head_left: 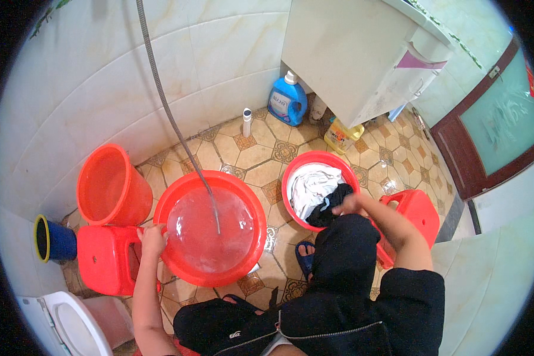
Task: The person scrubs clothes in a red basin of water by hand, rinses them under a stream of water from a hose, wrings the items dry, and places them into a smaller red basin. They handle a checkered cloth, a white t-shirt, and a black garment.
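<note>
A large red basin [254, 249] holds water on the floor in front of me, and a grey corrugated hose [171, 110] hangs down with its end in the water. My left hand [153, 240] is closed at the basin's left rim, close beside a red plastic stool [104, 261]. To the right stands a smaller red basin [303, 159] with a white garment [310, 185] and a black garment [323, 215] heaped inside. My right hand [351, 204] is at this basin's right side, its fingers closed on the black garment; the fingertips are partly hidden.
An empty-looking red bucket [110, 184] and a blue bin [59, 237] stand left, above a toilet [80, 323]. Behind are a white tube [247, 123], a blue detergent bottle [288, 101] and a yellow bottle [342, 136] near a cabinet [350, 47]. Another red stool [418, 219] is right.
</note>
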Demonstrator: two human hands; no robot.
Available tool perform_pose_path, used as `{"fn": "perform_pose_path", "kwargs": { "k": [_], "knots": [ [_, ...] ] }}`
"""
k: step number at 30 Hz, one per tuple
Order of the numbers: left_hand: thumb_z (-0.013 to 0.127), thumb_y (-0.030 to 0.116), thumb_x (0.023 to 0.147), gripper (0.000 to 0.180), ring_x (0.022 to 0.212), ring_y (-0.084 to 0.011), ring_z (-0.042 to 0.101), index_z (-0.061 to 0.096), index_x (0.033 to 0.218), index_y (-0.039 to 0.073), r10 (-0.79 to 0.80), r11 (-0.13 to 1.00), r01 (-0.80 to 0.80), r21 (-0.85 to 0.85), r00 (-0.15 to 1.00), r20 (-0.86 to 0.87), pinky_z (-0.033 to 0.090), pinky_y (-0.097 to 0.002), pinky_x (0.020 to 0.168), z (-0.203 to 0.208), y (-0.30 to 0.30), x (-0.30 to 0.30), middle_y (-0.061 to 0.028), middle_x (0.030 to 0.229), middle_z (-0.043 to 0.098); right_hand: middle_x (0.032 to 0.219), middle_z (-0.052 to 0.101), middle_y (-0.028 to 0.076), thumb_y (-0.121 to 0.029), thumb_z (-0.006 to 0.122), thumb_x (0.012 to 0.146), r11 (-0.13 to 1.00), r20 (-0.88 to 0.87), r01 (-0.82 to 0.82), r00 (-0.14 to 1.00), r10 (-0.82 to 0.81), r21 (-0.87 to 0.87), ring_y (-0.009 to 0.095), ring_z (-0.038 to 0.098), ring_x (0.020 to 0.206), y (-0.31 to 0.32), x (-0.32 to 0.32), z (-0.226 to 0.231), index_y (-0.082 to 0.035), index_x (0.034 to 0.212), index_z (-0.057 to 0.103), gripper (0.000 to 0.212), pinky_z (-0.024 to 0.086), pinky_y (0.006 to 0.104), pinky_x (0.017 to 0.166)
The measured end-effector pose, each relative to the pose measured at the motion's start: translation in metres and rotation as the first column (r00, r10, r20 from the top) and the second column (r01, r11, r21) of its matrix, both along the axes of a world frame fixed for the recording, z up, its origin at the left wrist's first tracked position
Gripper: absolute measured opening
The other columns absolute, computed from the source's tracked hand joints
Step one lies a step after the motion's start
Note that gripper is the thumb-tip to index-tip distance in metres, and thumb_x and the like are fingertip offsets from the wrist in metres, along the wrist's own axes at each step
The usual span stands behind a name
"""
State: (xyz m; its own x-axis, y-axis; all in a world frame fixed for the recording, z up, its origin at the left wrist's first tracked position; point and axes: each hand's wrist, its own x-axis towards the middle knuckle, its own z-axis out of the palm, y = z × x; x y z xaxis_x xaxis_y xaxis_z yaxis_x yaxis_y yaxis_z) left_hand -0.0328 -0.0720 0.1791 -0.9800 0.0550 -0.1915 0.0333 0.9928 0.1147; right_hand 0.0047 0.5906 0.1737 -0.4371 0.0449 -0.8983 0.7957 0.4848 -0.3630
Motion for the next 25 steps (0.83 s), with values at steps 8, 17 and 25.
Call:
{"fn": "perform_pose_path", "kwargs": {
  "k": [8,17,25],
  "knots": [
    [0.072,0.023,0.08,0.034,0.1,-0.0274,0.062,0.067,0.111,0.01,-0.299,0.943,0.298,0.146,0.954,-0.018,0.027,-0.0505,0.112,0.054,0.119,-0.032,-0.0118,0.098,0.067,0.088,0.063,0.007,-0.025,0.063,0.089,0.721,0.039,0.644,0.752,-0.658,-0.256,0.02,0.063,0.075,0.031,0.125,-0.12,-0.004,0.1,0.058,0.025,0.054,0.03,0.067],
    [0.067,0.032,0.086,0.039,0.116,-0.0339,0.054,0.064,0.115,0.006,-0.505,0.731,0.407,0.548,0.863,0.031,0.045,-0.045,0.099,-0.02,0.208,-0.044,-0.0156,0.112,0.065,0.082,0.059,0.007,-0.017,0.06,0.088,0.372,0.124,0.745,0.516,-0.847,-0.554,0.022,0.061,0.073,0.026,0.145,-0.171,-0.006,0.091,0.055,0.012,0.053,0.0292,0.067],
    [0.068,0.062,0.079,0.103,0.134,-0.0402,0.04,0.016,0.154,0.013,-0.46,0.359,-0.661,0.658,0.488,0.742,0.043,-0.0445,0.103,-0.076,0.304,-0.078,-0.0168,0.155,0.026,0.087,0.06,0.008,-0.006,0.06,0.085,0.271,0.088,0.856,0.341,-0.936,-0.44,0.022,0.064,0.08,-0.029,0.086,-0.073,-0.003,0.098,0.053,0.015,0.058,0.0337,0.077]
  ]
}}
